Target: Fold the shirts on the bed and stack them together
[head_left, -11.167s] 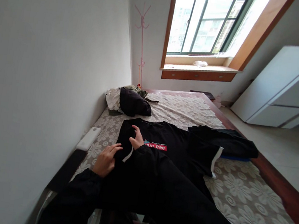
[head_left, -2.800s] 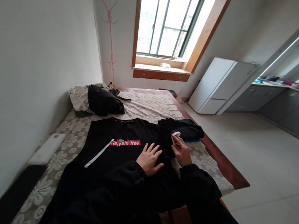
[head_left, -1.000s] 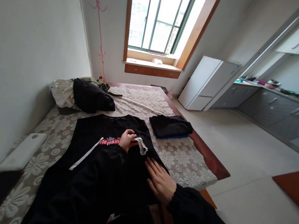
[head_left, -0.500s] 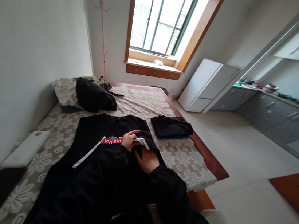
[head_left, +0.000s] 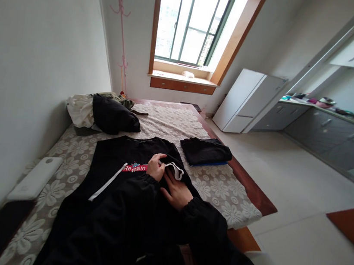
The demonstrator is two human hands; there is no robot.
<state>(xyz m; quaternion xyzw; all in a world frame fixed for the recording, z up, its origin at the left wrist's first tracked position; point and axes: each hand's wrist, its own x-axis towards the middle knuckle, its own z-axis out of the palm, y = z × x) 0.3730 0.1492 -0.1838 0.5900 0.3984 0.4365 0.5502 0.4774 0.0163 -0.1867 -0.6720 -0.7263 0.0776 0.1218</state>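
Note:
A black T-shirt (head_left: 109, 154) with a red "Remain" print lies spread on the patterned cloth in front of me. A white stripe (head_left: 108, 183) runs along its left side; a second white stripe (head_left: 176, 170) bends in a loop on the right. My left hand (head_left: 156, 167) pinches the shirt's fabric beside that second stripe, with the forefinger stretched out. Just to the right, my right hand (head_left: 177, 192) rests on the shirt, fingers extended and thumb apart. Its fingertips reach under the raised, striped fabric and are partly hidden.
Folded dark clothes (head_left: 206, 151) lie to the right of the shirt, near the table's wooden edge (head_left: 248, 185). A heap of clothes (head_left: 114, 113) sits at the back left against the wall. At the near left is a white flat object (head_left: 35, 179), perhaps a power bank.
My right hand's fingers have pushed further under the striped fabric, and the white stripe has changed from a flat fold to a raised loop. My left hand stays on the fabric.

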